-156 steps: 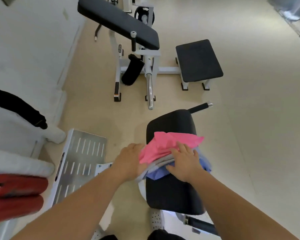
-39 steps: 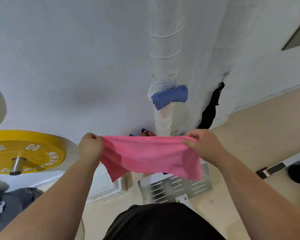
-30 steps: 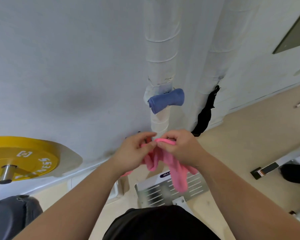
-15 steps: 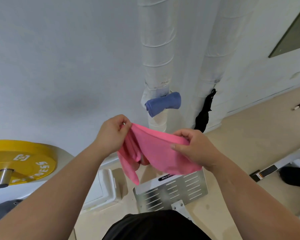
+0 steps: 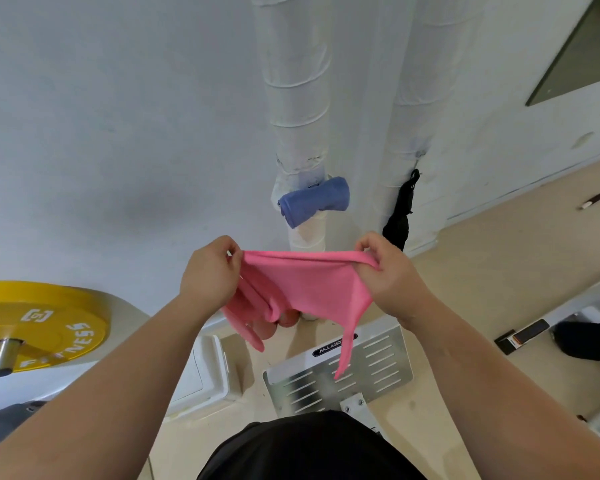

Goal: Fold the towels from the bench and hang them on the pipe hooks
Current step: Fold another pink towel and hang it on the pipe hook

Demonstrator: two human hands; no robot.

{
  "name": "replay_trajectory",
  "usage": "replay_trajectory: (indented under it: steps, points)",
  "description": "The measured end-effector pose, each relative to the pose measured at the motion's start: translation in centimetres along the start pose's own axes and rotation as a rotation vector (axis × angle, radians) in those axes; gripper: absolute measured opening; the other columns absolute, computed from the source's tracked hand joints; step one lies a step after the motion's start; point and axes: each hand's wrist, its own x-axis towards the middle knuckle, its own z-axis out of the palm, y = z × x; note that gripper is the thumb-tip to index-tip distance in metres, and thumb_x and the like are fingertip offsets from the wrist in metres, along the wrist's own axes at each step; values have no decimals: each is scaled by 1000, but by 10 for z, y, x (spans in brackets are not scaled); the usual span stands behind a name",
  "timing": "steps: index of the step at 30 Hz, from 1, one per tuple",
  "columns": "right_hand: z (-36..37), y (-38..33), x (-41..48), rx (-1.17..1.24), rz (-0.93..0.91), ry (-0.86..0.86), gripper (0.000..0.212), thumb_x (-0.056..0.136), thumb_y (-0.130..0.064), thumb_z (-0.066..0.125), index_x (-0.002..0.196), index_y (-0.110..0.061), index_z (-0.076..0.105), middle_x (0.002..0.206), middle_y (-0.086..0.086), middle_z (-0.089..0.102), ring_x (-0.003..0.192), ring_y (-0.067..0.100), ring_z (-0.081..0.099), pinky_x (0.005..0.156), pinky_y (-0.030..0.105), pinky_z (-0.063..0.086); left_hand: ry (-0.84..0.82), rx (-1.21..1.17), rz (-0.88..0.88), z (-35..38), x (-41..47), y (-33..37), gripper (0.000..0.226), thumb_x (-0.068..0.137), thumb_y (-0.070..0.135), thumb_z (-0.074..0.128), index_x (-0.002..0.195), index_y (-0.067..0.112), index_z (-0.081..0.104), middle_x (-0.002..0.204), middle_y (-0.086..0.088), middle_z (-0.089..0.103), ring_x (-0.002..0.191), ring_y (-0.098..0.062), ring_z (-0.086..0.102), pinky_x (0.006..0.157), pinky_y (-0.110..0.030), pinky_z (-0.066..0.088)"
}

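The pink towel (image 5: 312, 282) hangs in the air in front of the person's chest, pulled taut along its top edge just short of the wrapped pipes. The left hand (image 5: 210, 271) pinches one end of that edge with curled fingers, and the right hand (image 5: 392, 271) pinches the other end the same way, the two held a towel's width apart.

Below the edge the cloth is uneven. It bunches in loose layers under the left hand, and a narrow tail drops away under the right.

To my eye the fold is only half made. It would go better if the hanging layers were shaken level and the corners brought together squarely, so the edges match before the next fold. The aim is a compact band like the blue towel (image 5: 314, 200) that already sits against the nearer pipe (image 5: 295, 98).

I cannot make out any hook, as that towel covers whatever holds it. On the second pipe (image 5: 416, 98) a black strap (image 5: 400, 216) hangs from a small fitting, and I cannot tell whether a free hook is there.

The bench with any remaining towels is out of sight. How many layers the pink cloth has is unclear, and it hides the pipe's foot and something reddish behind it. A yellow weight plate (image 5: 39, 327) is cut off at the left edge.
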Motion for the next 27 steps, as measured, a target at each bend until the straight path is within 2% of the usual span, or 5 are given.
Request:
replay_trajectory:
  steps: [7,10,18,23,27]
  points:
    - [-9,2,-12,461,186,-23,35,91,8,62,116,-16,65,79,-1,69,71,15,63,63,27,53,-3,-131,-166,7,-7,-5,17,98,19,53,85,14,63,70,-5,63,68,-25,58,64,-34,42]
    - [-6,3,-17,581,270,-33,24,97,1,58,114,-13,68,79,0,71,65,11,62,55,23,51,-48,-291,-317,16,-13,-6,18,95,17,54,83,11,66,77,-11,68,66,-30,61,60,-32,45]
    - [-2,10,-26,262,102,121,32,93,-3,63,94,-33,76,58,10,58,50,17,49,51,27,43,-200,-413,-349,17,-29,2,16,95,18,57,83,14,68,71,-5,65,65,-25,59,59,-29,42]
    - [8,6,-28,-140,-241,249,13,89,-10,71,91,-19,79,76,-19,64,87,-1,60,81,15,43,-290,-671,-405,0,-36,36,26,79,10,45,90,22,66,79,-13,51,69,-25,44,57,-31,30]
    - [23,-14,-34,-14,-305,155,21,92,2,61,97,-14,73,91,-13,68,92,4,63,83,9,42,-435,-959,-394,-12,-51,74,28,81,1,45,90,19,64,75,-12,47,58,-22,35,52,-28,26]
